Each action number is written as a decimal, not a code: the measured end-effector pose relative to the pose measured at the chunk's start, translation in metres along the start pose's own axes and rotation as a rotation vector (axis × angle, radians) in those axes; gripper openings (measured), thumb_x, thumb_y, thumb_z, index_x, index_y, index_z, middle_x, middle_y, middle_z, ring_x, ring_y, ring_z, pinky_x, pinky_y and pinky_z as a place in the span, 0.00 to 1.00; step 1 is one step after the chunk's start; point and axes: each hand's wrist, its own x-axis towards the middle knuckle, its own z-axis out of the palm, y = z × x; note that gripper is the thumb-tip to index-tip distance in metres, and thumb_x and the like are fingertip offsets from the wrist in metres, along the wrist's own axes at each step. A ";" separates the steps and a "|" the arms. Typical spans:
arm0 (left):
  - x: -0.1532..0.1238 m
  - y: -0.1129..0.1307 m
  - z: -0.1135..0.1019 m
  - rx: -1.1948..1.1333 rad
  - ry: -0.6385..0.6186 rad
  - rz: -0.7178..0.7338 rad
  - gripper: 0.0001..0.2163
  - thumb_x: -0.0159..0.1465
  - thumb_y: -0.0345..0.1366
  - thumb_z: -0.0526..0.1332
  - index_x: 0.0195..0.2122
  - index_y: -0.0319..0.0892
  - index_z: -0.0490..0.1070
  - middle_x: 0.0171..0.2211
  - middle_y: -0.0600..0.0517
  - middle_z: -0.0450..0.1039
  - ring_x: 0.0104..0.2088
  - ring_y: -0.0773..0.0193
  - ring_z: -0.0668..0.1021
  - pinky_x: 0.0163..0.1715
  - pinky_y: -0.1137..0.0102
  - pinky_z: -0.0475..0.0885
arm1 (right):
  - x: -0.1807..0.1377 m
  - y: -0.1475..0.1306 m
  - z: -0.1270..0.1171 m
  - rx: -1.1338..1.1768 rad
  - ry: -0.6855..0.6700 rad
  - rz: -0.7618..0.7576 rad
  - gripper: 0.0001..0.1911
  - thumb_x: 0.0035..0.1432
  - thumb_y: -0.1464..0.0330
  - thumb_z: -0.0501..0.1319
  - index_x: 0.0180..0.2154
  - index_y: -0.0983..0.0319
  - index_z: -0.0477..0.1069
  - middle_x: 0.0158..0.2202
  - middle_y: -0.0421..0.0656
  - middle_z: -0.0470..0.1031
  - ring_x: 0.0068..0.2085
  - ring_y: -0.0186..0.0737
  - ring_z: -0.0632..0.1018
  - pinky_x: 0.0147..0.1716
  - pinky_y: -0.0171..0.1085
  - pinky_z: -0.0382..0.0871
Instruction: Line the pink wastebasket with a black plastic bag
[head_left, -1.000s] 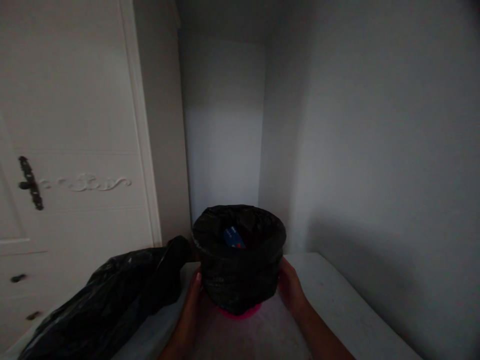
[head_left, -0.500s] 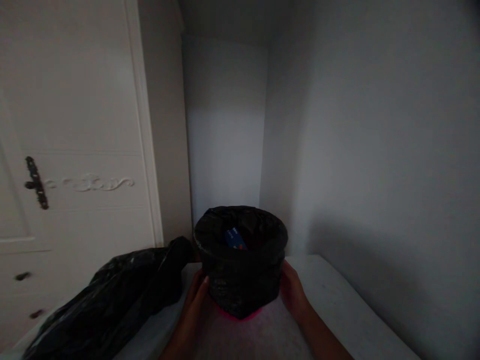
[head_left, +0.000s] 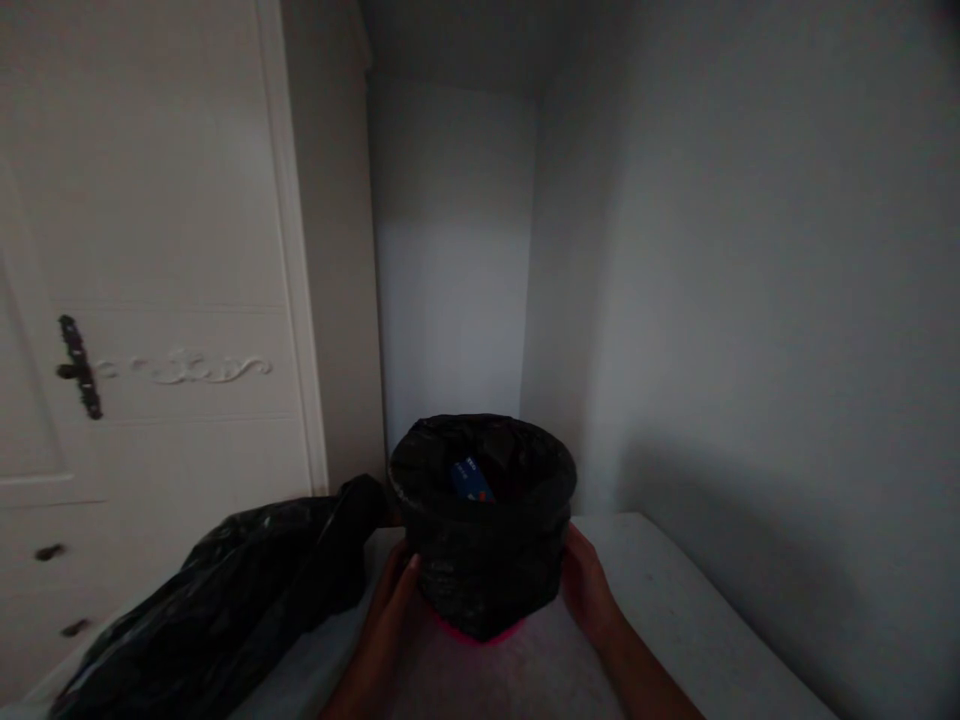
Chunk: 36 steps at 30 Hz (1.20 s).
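Your left hand (head_left: 390, 600) and right hand (head_left: 589, 590) cup opposite sides of the small bin (head_left: 486, 565), clasping it low between the palms. It stands on the white tabletop (head_left: 675, 620) in the corner. It probably weighs little. The black liner (head_left: 544, 485) looks slick and loose, so press on the stiff wall beneath, not the film. A blue packet (head_left: 469, 480) lies inside. A stuffed black bag (head_left: 225, 590) crowds the bin's left side; the wall (head_left: 750, 350) stands near on the right.
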 end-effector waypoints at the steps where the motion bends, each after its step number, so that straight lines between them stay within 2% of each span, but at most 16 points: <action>1: 0.001 0.000 0.000 0.001 0.008 0.024 0.31 0.59 0.63 0.68 0.56 0.50 0.78 0.65 0.46 0.75 0.72 0.43 0.67 0.72 0.53 0.61 | 0.000 0.000 0.000 0.000 0.004 -0.001 0.23 0.52 0.46 0.74 0.45 0.51 0.84 0.51 0.43 0.86 0.53 0.57 0.82 0.55 0.52 0.73; 4: 0.001 -0.001 0.001 0.010 0.012 0.076 0.30 0.60 0.63 0.67 0.56 0.48 0.79 0.64 0.45 0.77 0.71 0.41 0.69 0.72 0.51 0.61 | 0.000 -0.001 0.000 0.001 0.014 0.000 0.23 0.52 0.46 0.74 0.45 0.51 0.84 0.52 0.42 0.85 0.55 0.58 0.81 0.57 0.53 0.73; 8: 0.000 -0.002 0.003 0.019 0.015 0.082 0.31 0.61 0.63 0.66 0.57 0.47 0.78 0.64 0.45 0.77 0.70 0.42 0.69 0.72 0.50 0.61 | 0.000 -0.001 0.000 -0.003 -0.016 -0.002 0.21 0.55 0.48 0.73 0.46 0.51 0.84 0.53 0.43 0.85 0.55 0.56 0.81 0.57 0.51 0.72; 15: 0.000 -0.004 0.003 0.015 0.009 0.086 0.32 0.61 0.63 0.66 0.59 0.47 0.77 0.66 0.44 0.75 0.71 0.41 0.69 0.72 0.46 0.60 | 0.001 0.001 -0.002 -0.014 -0.010 -0.007 0.22 0.53 0.46 0.73 0.44 0.51 0.85 0.52 0.42 0.85 0.55 0.58 0.80 0.56 0.52 0.72; 21: -0.002 -0.001 0.001 0.037 0.001 0.054 0.31 0.63 0.61 0.65 0.60 0.47 0.76 0.66 0.44 0.74 0.70 0.42 0.69 0.72 0.48 0.62 | 0.003 0.004 -0.005 0.005 -0.001 -0.006 0.21 0.54 0.47 0.74 0.45 0.50 0.84 0.52 0.41 0.85 0.55 0.57 0.80 0.56 0.51 0.73; 29: -0.002 -0.007 -0.004 0.081 -0.008 0.052 0.30 0.66 0.59 0.63 0.62 0.46 0.73 0.69 0.44 0.71 0.73 0.44 0.66 0.73 0.49 0.58 | 0.002 0.002 -0.003 0.024 -0.016 0.006 0.19 0.54 0.49 0.74 0.45 0.50 0.85 0.50 0.40 0.86 0.54 0.56 0.80 0.55 0.50 0.72; 36: 0.003 -0.011 -0.004 0.099 0.012 0.066 0.29 0.65 0.60 0.63 0.60 0.47 0.75 0.67 0.45 0.74 0.71 0.42 0.69 0.71 0.47 0.63 | 0.001 -0.002 0.000 -0.013 0.003 -0.005 0.21 0.51 0.46 0.75 0.43 0.50 0.85 0.51 0.41 0.85 0.55 0.59 0.80 0.57 0.53 0.72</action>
